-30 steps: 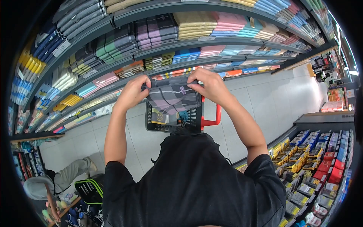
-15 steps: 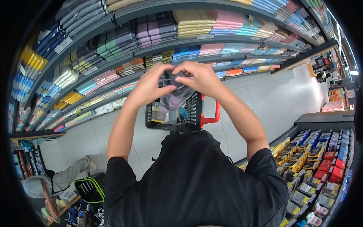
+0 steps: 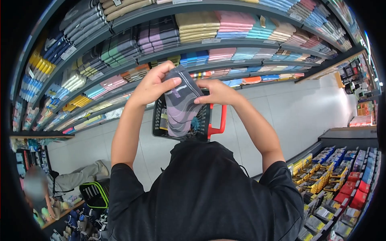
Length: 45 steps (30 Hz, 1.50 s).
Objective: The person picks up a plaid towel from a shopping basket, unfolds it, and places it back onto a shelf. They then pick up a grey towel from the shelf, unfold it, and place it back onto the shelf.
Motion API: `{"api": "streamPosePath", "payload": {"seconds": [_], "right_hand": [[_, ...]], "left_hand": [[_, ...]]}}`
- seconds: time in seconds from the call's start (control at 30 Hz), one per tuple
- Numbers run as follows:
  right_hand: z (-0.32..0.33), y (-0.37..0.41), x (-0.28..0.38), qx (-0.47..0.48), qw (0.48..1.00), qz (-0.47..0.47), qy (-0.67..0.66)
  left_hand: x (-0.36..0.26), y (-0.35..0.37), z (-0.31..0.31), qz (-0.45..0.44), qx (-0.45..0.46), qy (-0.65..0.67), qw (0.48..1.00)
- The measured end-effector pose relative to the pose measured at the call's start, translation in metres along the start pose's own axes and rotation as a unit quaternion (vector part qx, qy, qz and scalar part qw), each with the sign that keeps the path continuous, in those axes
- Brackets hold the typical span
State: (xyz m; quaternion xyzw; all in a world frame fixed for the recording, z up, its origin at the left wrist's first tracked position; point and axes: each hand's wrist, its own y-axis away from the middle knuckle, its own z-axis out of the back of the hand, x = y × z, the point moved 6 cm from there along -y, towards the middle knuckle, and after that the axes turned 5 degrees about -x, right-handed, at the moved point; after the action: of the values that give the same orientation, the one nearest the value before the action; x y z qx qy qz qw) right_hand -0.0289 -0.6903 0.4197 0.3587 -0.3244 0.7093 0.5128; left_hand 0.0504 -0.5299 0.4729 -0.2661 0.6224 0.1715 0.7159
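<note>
A dark grey and lilac towel [image 3: 181, 106] with pale stripes hangs in front of me, over the shopping basket [image 3: 157, 114]. My left hand [image 3: 155, 85] pinches its upper left edge, thumb on the front face. At the upper right edge, my right hand [image 3: 219, 93] has its fingers closed on the fabric. The black basket has a red handle [image 3: 223, 119] on its right side. Part of its contents shows beside the towel, including something teal; the rest is covered.
Shelves ahead carry folded towels, among them a purple plaid stack [image 3: 157, 35] like the one held. Racks of small packets [image 3: 321, 172] stand at right. At lower left are another person [image 3: 76, 180] and a black basket with a green rim [image 3: 95, 195].
The towel, bunched between both hands before, now hangs spread out with its broad face showing. My hands have moved apart, the right one lower. The person at left has shifted slightly.
</note>
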Motion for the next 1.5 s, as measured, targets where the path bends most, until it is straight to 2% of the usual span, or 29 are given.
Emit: {"api": "streamPosePath", "payload": {"seconds": [0.2, 0.23, 0.33, 0.37, 0.47, 0.5, 0.63, 0.77, 0.87, 1.07, 1.2, 1.3, 1.5], "right_hand": [[-0.021, 0.037, -0.06, 0.023, 0.999, -0.038, 0.011], [-0.028, 0.043, -0.079, 0.049, 0.996, -0.074, 0.001], [-0.027, 0.062, -0.102, -0.021, 0.998, -0.059, -0.023], [-0.026, 0.067, -0.113, -0.014, 0.993, -0.106, -0.052], [-0.007, 0.077, -0.13, -0.121, 0.976, -0.107, -0.148], [0.004, 0.079, -0.125, -0.132, 0.968, -0.143, -0.157], [0.037, 0.084, -0.118, -0.266, 0.897, -0.095, -0.341], [0.069, 0.084, -0.103, -0.35, 0.84, -0.066, -0.409], [0.083, 0.088, -0.106, -0.392, 0.845, -0.05, -0.36], [0.094, 0.089, -0.11, -0.395, 0.872, -0.03, -0.287], [0.1, 0.09, -0.114, -0.42, 0.889, -0.022, -0.181], [0.098, 0.087, -0.115, -0.387, 0.903, -0.011, -0.187], [0.09, 0.081, -0.129, -0.359, 0.902, -0.054, -0.234]], "left_hand": [[-0.012, 0.007, 0.013, -0.014, -0.142, 0.041, 0.989], [-0.016, 0.009, 0.016, -0.021, -0.161, 0.049, 0.986], [-0.027, 0.013, 0.023, -0.056, -0.209, 0.052, 0.975], [-0.026, 0.015, 0.028, -0.058, -0.23, 0.042, 0.97], [-0.024, 0.024, 0.044, -0.055, -0.301, 0.021, 0.952], [-0.021, 0.028, 0.049, -0.051, -0.325, 0.017, 0.944], [-0.004, 0.037, 0.069, -0.049, -0.379, -0.014, 0.924], [0.015, 0.036, 0.076, -0.021, -0.357, 0.021, 0.933], [0.023, 0.034, 0.071, -0.008, -0.349, 0.042, 0.936], [0.016, 0.035, 0.05, -0.011, -0.382, 0.015, 0.924], [0.003, 0.041, 0.039, 0.016, -0.313, -0.064, 0.948], [0.001, 0.044, 0.04, 0.009, -0.304, -0.092, 0.948], [0.011, 0.057, 0.058, -0.016, -0.319, -0.115, 0.941]]}}
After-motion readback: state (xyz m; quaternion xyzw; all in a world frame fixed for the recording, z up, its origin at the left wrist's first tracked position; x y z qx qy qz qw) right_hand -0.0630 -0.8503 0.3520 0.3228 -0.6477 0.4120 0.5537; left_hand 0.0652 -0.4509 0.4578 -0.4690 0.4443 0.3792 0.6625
